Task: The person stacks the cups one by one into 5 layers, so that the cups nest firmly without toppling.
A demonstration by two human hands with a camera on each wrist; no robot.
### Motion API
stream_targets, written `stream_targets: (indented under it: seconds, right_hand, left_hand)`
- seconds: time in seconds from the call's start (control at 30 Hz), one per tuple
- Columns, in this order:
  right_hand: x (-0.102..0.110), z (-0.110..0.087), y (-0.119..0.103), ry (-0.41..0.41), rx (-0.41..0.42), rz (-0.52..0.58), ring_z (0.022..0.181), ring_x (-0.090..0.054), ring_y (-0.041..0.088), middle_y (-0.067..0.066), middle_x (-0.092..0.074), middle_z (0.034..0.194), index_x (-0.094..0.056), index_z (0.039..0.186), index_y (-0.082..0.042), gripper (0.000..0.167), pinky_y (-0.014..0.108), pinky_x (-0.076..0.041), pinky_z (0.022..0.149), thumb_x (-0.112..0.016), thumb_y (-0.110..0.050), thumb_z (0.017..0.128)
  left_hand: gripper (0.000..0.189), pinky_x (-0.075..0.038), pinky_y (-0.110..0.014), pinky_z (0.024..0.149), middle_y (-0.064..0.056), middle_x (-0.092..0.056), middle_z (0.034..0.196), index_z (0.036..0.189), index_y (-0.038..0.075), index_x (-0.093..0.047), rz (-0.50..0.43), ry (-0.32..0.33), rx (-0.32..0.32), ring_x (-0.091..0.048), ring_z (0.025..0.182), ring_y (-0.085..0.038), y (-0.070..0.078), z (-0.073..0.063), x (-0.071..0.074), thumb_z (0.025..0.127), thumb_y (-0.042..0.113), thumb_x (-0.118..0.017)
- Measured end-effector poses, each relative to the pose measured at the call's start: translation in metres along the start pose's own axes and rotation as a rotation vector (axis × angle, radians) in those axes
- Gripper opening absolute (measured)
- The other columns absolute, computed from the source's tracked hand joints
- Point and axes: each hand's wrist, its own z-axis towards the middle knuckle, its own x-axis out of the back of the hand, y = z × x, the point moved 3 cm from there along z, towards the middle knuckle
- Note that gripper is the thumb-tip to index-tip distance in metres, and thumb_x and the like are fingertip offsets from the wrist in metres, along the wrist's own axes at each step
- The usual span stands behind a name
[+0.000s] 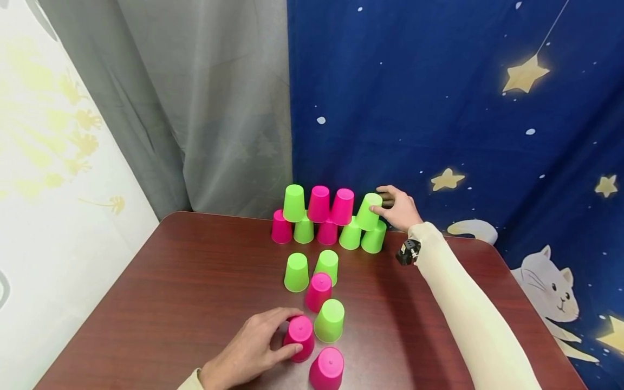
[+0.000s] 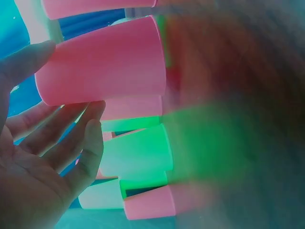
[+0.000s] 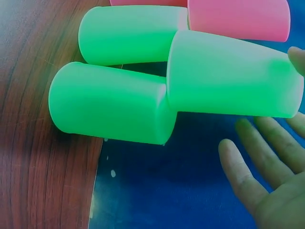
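At the right end of a cup wall, my right hand pinches an upside-down green cup between thumb and fingers. That cup straddles two green cups of the bottom row, including the end green cup; the right wrist view shows its rim on their bases, with the lower fingers spread away from it. Nearer the front, my left hand grips an upside-down pink cup, thumb on the near side and fingers on the far side. The left wrist view shows the same pink cup between thumb and fingers.
The wall's upper row also has a green cup and two pink cups, one a pink cup at mid-row. Loose inverted cups stand in front, among them a green cup and a pink cup. Curtains hang behind the table.
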Motion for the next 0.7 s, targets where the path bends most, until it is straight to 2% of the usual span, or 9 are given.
stream_targets:
  seconds: [0.17,0.4,0.53,0.7]
  right_hand:
    - [0.004,-0.007,-0.002,0.055,0.012,-0.004,0.136,-0.052,0.039,0.021,-0.054,0.147,-0.044,0.148,-0.007,0.067,0.055,-0.045,0.112,-0.073,-0.028,0.092]
    - [0.017,-0.027,-0.009,0.167,0.087,-0.004,0.14,-0.049,0.034,0.017,-0.053,0.149,-0.047,0.146,-0.007,0.065,0.054,-0.049,0.107,-0.075,-0.024,0.091]
    - [0.02,-0.042,-0.014,0.166,0.126,0.025,0.136,-0.053,0.034,0.015,-0.055,0.147,-0.05,0.144,-0.009,0.061,0.053,-0.051,0.104,-0.075,-0.024,0.091]
    - [0.021,-0.061,-0.02,0.149,0.171,0.063,0.13,-0.058,0.033,0.016,-0.057,0.144,-0.053,0.141,-0.013,0.057,0.053,-0.053,0.1,-0.076,-0.022,0.09]
  left_hand:
    - [0.05,-0.061,-0.028,0.082,0.013,-0.069,0.118,0.127,0.02,-0.063,-0.005,0.051,-0.041,-0.065,0.098,-0.001,-0.003,0.003,0.012,0.083,0.035,-0.082]
    - [0.049,-0.06,-0.029,0.08,0.013,-0.069,0.116,0.125,0.019,-0.064,0.032,0.095,-0.066,-0.064,0.096,-0.001,-0.008,0.017,0.036,0.082,0.031,-0.084]
    - [0.05,-0.059,-0.028,0.08,0.015,-0.068,0.113,0.124,0.022,-0.064,0.042,0.104,-0.058,-0.063,0.094,0.001,-0.009,0.027,0.052,0.08,0.029,-0.086]
    - [0.052,-0.058,-0.025,0.079,0.015,-0.068,0.112,0.125,0.021,-0.064,0.058,0.103,-0.044,-0.061,0.09,0.0,-0.009,0.041,0.07,0.079,0.03,-0.086]
